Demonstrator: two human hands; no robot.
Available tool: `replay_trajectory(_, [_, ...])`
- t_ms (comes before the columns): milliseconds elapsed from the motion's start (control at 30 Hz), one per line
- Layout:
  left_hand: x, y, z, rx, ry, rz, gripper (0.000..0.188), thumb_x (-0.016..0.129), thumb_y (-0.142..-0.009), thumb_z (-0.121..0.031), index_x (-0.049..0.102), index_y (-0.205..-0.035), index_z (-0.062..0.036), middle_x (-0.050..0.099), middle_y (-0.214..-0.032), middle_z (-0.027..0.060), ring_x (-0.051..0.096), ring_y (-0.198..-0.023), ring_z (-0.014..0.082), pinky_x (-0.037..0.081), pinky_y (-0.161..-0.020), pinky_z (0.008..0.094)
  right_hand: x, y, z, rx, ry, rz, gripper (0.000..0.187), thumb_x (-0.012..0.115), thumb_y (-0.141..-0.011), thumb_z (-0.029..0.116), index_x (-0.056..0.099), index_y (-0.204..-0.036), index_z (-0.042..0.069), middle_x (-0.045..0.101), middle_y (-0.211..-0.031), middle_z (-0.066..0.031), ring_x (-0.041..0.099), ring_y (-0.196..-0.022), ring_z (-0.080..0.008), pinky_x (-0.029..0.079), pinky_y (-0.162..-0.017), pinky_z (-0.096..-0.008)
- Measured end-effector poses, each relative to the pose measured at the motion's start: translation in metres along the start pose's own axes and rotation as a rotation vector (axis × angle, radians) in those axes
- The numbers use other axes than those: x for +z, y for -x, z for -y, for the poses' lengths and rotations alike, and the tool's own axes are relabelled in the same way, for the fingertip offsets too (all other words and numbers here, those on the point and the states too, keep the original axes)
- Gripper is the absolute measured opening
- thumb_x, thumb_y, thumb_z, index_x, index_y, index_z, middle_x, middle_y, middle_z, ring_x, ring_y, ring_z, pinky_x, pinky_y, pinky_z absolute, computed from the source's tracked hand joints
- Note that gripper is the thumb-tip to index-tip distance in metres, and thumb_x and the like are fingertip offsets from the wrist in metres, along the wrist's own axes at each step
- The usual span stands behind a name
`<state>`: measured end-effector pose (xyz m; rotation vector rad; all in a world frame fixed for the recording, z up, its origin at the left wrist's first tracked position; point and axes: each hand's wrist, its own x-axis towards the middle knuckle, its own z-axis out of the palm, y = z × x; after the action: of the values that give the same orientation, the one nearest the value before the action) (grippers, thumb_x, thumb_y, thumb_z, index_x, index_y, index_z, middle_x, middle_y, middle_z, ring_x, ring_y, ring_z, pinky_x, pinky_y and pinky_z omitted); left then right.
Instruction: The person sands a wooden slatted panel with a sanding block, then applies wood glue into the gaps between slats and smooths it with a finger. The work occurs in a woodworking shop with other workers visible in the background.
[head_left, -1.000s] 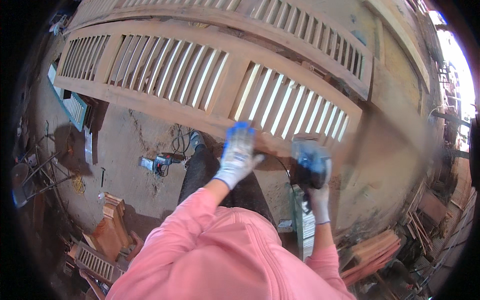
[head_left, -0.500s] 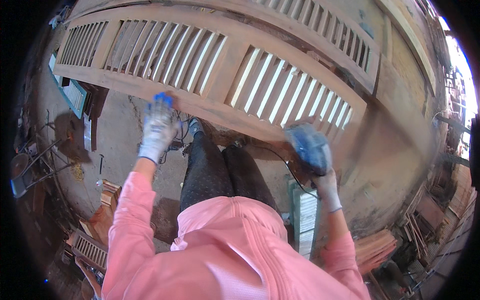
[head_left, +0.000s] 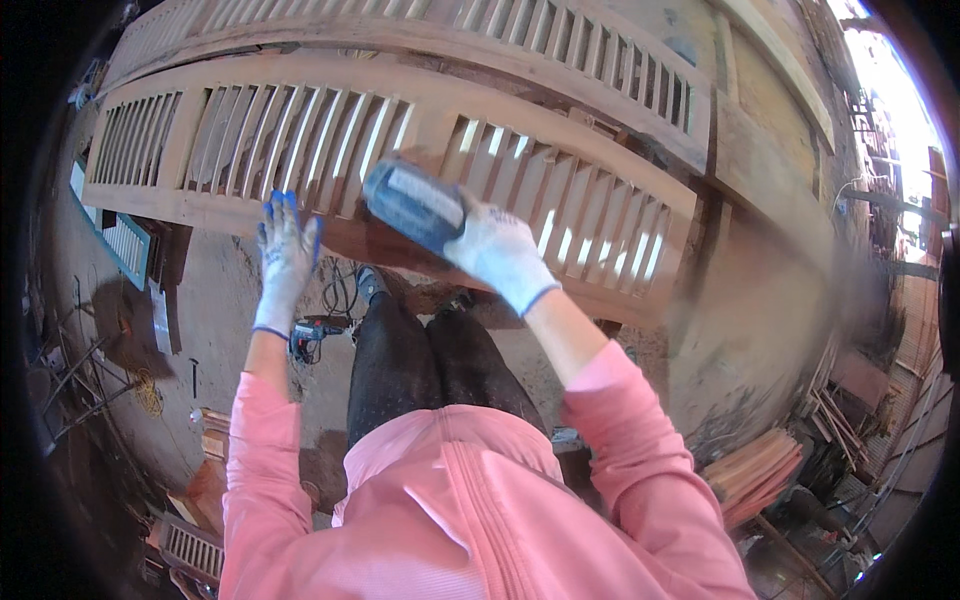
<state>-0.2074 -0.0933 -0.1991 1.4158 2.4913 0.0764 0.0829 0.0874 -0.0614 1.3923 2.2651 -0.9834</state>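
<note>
Since half a second ago, right hand and blue power tool have swung left, from the right end of the near slatted wooden panel to its middle. Tool's pale patch and the glove's dark print: illegible. Right grip closed round the tool's rear. Left hand flat, fingers extended, holding nothing, at the panel's near rail; contact unclear. Second slatted panel lies just beyond. Drill on floor; stacked boards lower right.
</note>
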Motion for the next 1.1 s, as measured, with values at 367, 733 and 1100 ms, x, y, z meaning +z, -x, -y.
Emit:
replay_trajectory(367, [0.015, 0.016, -0.138, 0.47, 0.08, 0.109, 0.093, 0.068, -0.098, -0.044, 0.025, -0.166, 0.0018, 0.019, -0.175, 0.025, 0.014, -0.163, 0.0415, 0.01, -0.133, 0.0552, -0.094, -0.099, -0.065, 0.105, -0.142, -0.114, 0.051, 0.073, -0.083, 0.019, 0.066, -0.128, -0.002, 0.072, -0.075, -0.0127, 0.069, -0.057, -0.0177, 0.058, -0.051, -0.0333])
replay_trajectory(733, [0.033, -0.1, -0.204, 0.433, -0.023, -0.25, 0.093, 0.059, -0.101, -0.055, 0.028, -0.163, 0.0074, 0.03, -0.169, 0.0298, 0.024, -0.159, 0.0449, 0.012, -0.132, 0.058, -0.152, -0.026, -0.292, 0.34, -0.139, -0.117, 0.045, 0.077, -0.082, 0.016, 0.068, -0.121, -0.003, 0.071, -0.074, -0.0128, 0.068, -0.057, -0.0183, 0.056, -0.054, -0.0354])
replay_trajectory(1100, [0.022, -0.181, -0.246, 0.432, -0.039, -0.187, 0.082, 0.055, -0.105, -0.054, 0.035, -0.163, 0.0009, 0.034, -0.17, 0.0224, 0.025, -0.16, 0.0388, 0.015, -0.133, 0.0518, -0.176, -0.013, -0.323, 0.192, -0.07, -0.162, 0.034, 0.078, -0.079, 0.014, 0.071, -0.106, -0.005, 0.074, -0.077, -0.014, 0.072, -0.06, -0.0195, 0.059, -0.058, -0.0357])
